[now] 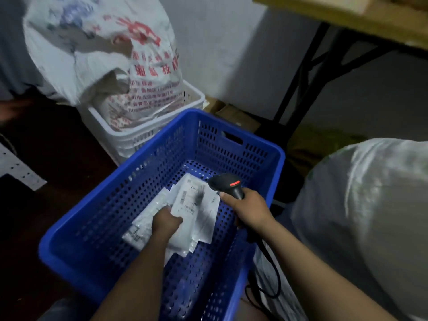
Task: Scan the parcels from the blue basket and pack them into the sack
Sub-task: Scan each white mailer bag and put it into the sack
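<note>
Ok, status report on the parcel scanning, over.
Left hand grips a labelled parcel inside the blue basket. Right hand holds the scanner, pointed at that parcel. Other parcels underneath. Nothing in the way.

From my feed this looks like a small parcel-sorting back room: labelled parcels [190, 200] in a blue basket [129, 193], a corded barcode scanner [228, 183], a printed woven sack [152, 72] in a white crate [129, 137], cardboard boxes [234, 115] along the bare wall
</note>
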